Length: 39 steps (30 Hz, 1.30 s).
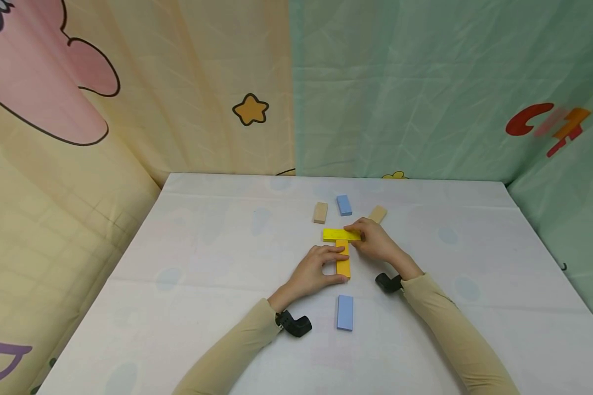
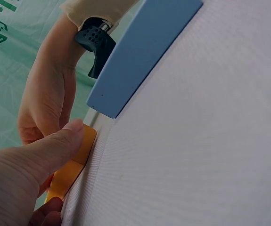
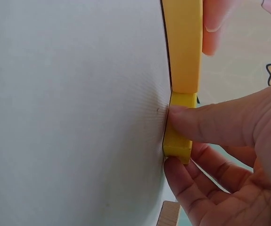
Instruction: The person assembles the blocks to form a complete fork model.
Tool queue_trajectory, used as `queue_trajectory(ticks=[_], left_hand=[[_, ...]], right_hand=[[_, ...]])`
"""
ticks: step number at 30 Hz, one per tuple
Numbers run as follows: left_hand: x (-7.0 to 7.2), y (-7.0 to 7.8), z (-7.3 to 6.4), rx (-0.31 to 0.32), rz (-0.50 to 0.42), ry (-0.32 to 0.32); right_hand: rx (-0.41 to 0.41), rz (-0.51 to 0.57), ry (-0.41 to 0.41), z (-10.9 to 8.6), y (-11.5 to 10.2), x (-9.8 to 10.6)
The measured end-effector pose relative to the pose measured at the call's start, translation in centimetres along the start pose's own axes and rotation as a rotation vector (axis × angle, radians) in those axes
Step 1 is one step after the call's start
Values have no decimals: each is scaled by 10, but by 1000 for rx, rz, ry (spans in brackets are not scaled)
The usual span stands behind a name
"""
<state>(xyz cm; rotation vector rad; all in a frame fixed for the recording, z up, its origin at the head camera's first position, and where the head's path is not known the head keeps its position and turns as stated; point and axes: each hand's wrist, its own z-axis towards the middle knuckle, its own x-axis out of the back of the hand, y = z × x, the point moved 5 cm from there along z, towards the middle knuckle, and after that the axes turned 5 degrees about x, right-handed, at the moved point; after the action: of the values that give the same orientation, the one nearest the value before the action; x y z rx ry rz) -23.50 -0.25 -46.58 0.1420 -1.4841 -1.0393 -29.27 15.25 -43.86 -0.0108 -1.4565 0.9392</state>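
Observation:
An orange block [image 1: 343,267] lies flat on the table, its far end against the middle of a yellow block [image 1: 332,235] set crosswise, so the two form a T. My left hand [image 1: 312,272] holds the orange block, thumb at its near end and fingers over its far part. In the left wrist view, that thumb presses the end of the orange block [image 2: 68,176]. With my right hand [image 1: 377,243] I pinch the right end of the yellow block. The right wrist view shows the thumb on the side of the yellow block [image 3: 177,135] and fingers beyond its end.
A blue block [image 1: 345,313] lies near me, below the T. Beyond the T are a wooden block [image 1: 320,213], another blue block [image 1: 344,205] and a second wooden block [image 1: 378,214] close to my right hand. Printed curtains [image 1: 202,66] border the white table [image 1: 202,230].

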Motion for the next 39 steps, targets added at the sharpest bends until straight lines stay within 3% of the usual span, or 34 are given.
queue_trajectory(ticks=[17, 25, 39], left_hand=[[0, 0, 2, 4, -14, -13], [3, -1, 2, 23, -62, -26], [4, -1, 6, 30, -40, -31]], right_hand=[[2, -12, -9, 0, -2, 1], [17, -17, -10, -1, 0, -1], [49, -27, -4, -3, 0, 0]])
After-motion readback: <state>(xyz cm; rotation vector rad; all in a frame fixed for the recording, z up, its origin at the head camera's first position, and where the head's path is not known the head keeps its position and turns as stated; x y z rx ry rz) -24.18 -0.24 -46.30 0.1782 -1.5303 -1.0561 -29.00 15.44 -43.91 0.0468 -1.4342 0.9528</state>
